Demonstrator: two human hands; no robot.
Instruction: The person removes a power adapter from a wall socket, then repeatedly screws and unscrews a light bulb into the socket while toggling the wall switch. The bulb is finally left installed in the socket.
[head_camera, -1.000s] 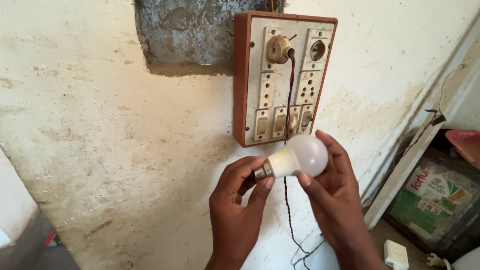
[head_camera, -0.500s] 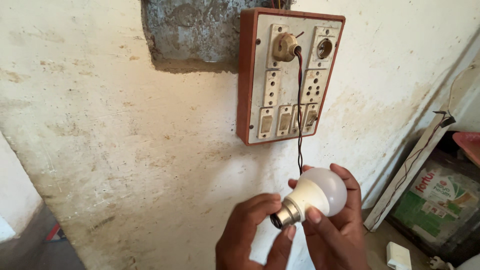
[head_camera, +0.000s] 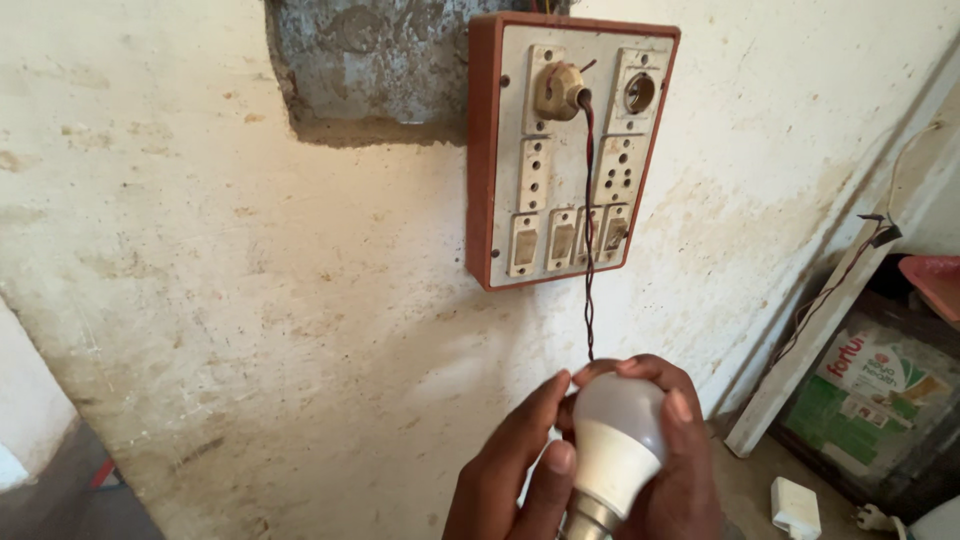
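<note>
Two hands: wrapped around one white bulb (head_camera: 618, 440), low in view, below the switchboard (head_camera: 570, 150).
Left hand (head_camera: 515, 470): fingers closed against the bulb's left side, thumb near the neck.
Bulb: held in the air between both hands, dome up, metal base (head_camera: 588, 522) pointing down at the bottom edge; not fitted into any holder.
Right hand (head_camera: 675, 460): curled over the dome and right side, gripping the bulb.
Switchboard: red-framed, on the wall above; round holder (head_camera: 558, 90) at upper left with a twisted cord (head_camera: 588, 250) hanging down toward the hands; empty round socket (head_camera: 640, 92) at upper right.
Progress, judged: bulb in hand and away from the board; nothing yet fitted.
Change from earlier: bulb lower and turned from base pointing left to base pointing down; hands sunk toward the bottom edge.
Far right: white plug adapter (head_camera: 795, 505) on the floor, beside a printed green box (head_camera: 875, 400).
</note>
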